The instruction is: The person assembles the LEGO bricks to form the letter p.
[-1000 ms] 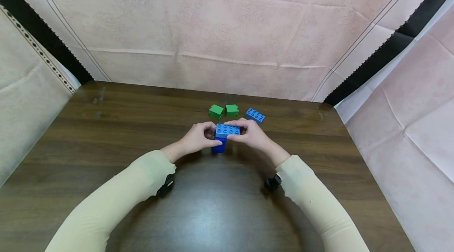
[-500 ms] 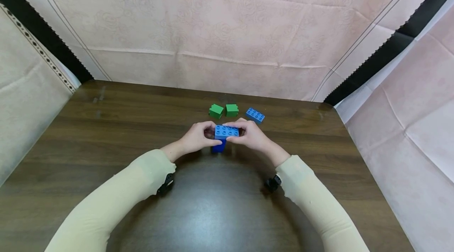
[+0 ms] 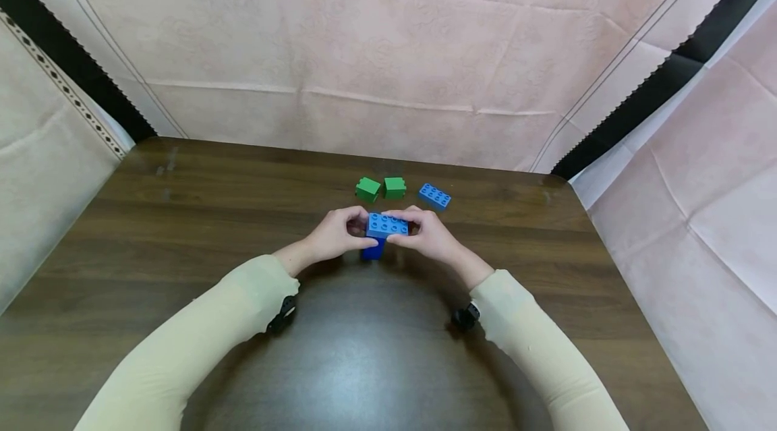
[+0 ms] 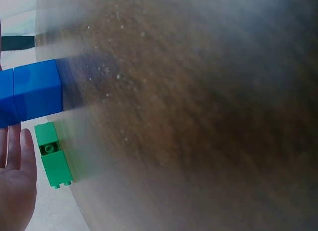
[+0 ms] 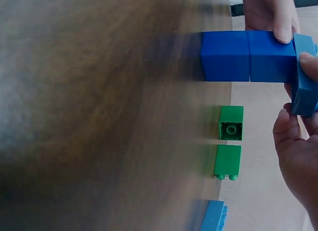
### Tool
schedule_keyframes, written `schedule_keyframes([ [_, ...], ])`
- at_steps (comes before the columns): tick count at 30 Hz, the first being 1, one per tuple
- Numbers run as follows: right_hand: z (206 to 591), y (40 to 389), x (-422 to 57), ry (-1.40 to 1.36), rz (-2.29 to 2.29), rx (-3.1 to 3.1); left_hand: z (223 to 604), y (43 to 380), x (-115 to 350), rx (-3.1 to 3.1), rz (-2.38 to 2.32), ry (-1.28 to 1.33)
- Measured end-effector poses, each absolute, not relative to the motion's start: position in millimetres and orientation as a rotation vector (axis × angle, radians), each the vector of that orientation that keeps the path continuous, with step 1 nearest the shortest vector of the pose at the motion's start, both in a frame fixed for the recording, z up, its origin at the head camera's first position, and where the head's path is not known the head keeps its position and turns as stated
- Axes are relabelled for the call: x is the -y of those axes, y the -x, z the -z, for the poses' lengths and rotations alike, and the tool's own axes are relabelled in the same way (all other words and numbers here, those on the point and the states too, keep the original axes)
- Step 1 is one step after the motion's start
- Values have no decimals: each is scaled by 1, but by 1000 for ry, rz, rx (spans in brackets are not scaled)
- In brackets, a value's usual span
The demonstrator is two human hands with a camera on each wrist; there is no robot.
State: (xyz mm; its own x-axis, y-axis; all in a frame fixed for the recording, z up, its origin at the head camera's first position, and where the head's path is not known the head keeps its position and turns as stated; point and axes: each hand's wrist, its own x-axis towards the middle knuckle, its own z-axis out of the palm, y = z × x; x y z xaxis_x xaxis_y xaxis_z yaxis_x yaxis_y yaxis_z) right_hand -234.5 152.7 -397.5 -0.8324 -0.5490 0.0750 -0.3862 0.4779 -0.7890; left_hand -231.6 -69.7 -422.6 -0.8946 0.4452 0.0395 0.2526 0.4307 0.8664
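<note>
The left sleeve (image 3: 200,323) comes in over the desk (image 3: 182,228), a black device (image 3: 283,313) at its cuff. The left hand (image 3: 330,237) has its thumb and fingers clamped on the upper block (image 5: 271,58) of two dark blue ones. Beneath it, the lower block (image 5: 226,57) stands upright on the desk. Behind the left hand and apart from it, the left green block (image 3: 367,189) lies on its side, its hollow towards the right green block (image 3: 394,188), which also lies on its side just beside it, studs facing right. In front of the green pair, the light blue brick (image 3: 386,225) is at the top of the stack, slightly tilted and jutting out to the right; whether its studs are locked, I cannot tell. The right hand (image 3: 429,237) pinches it between thumb and fingers. Just behind that hand, a spare brick (image 3: 434,196) lies studs up. The right sleeve (image 3: 540,343) is rightmost.
</note>
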Motion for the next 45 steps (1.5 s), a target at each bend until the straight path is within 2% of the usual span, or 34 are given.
schedule_keyframes([
  [12,394,236,-153,855,1210,-2535,422,231,70,-2473,-1460,-607],
  [34,401,235,-133,827,1474,-2504,425,230,69,-2445,-1514,-629],
  [45,400,236,-131,915,1401,-2534,425,229,71,-2436,-1524,-640],
])
